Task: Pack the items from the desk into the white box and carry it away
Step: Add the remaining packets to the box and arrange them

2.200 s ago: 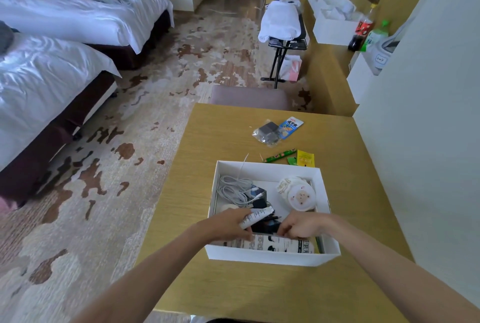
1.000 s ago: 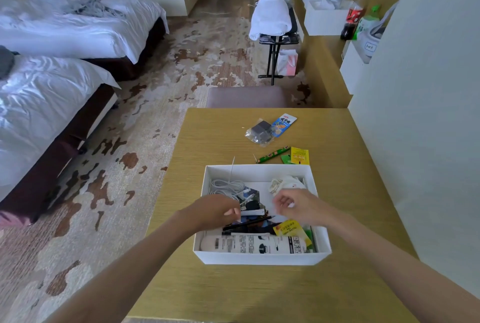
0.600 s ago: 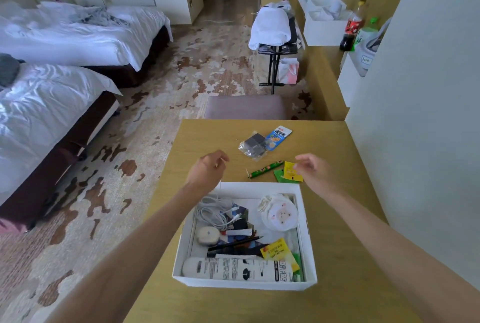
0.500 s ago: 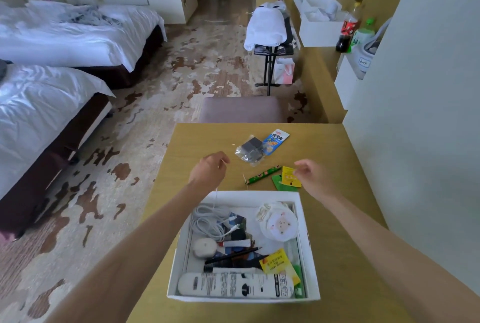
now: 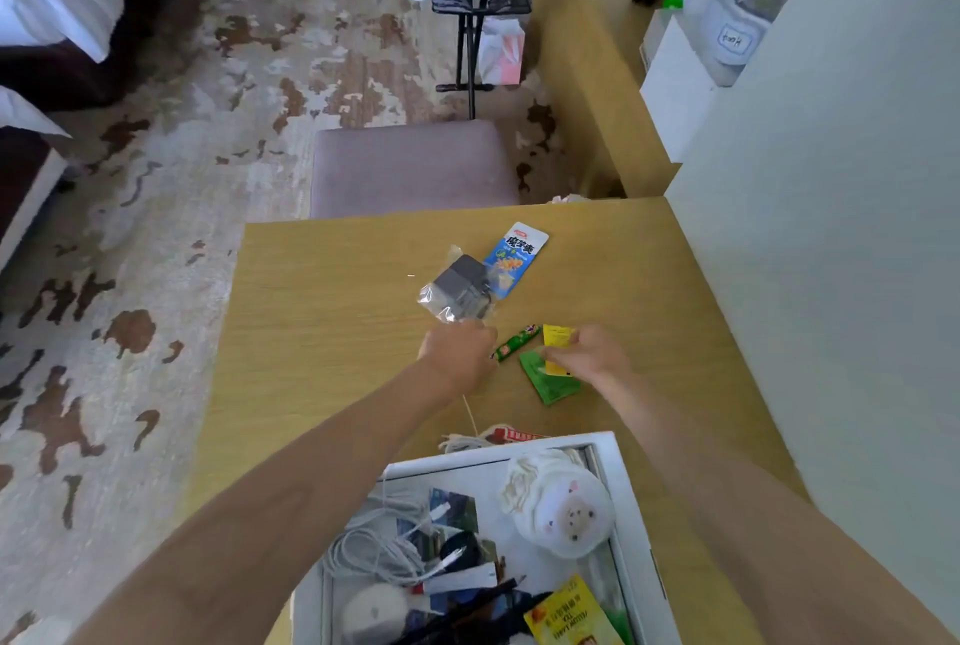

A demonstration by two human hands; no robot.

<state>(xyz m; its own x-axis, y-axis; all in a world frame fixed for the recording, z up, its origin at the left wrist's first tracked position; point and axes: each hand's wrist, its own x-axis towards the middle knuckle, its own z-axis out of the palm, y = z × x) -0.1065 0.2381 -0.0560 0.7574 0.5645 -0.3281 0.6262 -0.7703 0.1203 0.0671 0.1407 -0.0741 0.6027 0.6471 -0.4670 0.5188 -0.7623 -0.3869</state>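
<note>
- The white box (image 5: pixel 631 514) sits at the near edge of the bench (image 5: pixel 322 332), partly cut off by the bottom of the view.
- Inside it: a coiled white cable (image 5: pixel 374 548) on the left, a round white pad pack (image 5: pixel 563 514) with a small animal face at the far right, a yellow tea sachet (image 5: pixel 571 616) at the near right, a dark pencil (image 5: pixel 467 605) and other small things I cannot make out.
- Just beyond the far wall of the box a red-and-white tag (image 5: pixel 511 434) and a bit of cord lie on the bench.
- Further off, a green packet (image 5: pixel 553 382) lies under a yellow packet (image 5: pixel 556 338), with a thin green stick (image 5: pixel 514 343) just to their left.
- The right hand (image 5: pixel 592 353) rests on the two packets, fingers curled onto them; whether it has them pinched I cannot tell.
- The left hand (image 5: pixel 460 351) is loosely closed at the near corner of a clear bag (image 5: pixel 457 288) holding a grey block, its fingertips touching or just beside the plastic; a firm grip does not show.
- A blue snack packet (image 5: pixel 517 255) lies against the far right side of the bag.
- Beyond the bench stands a mauve stool (image 5: pixel 410 166) on the patterned carpet (image 5: pixel 156 177).
</note>
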